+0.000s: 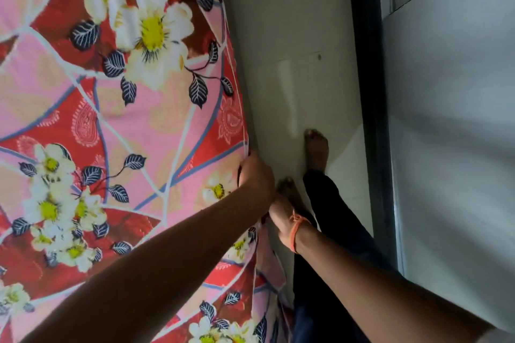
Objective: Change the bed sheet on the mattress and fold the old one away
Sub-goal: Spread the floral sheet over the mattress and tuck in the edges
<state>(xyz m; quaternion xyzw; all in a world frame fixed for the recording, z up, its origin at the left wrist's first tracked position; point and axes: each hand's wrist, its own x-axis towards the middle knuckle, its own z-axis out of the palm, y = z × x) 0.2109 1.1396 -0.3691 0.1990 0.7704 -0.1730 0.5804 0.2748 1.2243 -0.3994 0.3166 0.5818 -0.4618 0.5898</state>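
A red and pink floral bed sheet (111, 120) with white flowers covers the mattress and fills the left of the view. My left hand (256, 175) grips the sheet's edge at the mattress side, fingers curled round the fabric. My right hand (281, 220), with an orange thread on the wrist, reaches down along the same edge just below the left hand; its fingers are hidden behind the left forearm and the sheet.
A narrow strip of pale tiled floor (292, 64) runs between the bed and a grey wall (451, 120) with a dark frame (367, 64). My bare feet (316, 150) and dark trousers stand in that gap.
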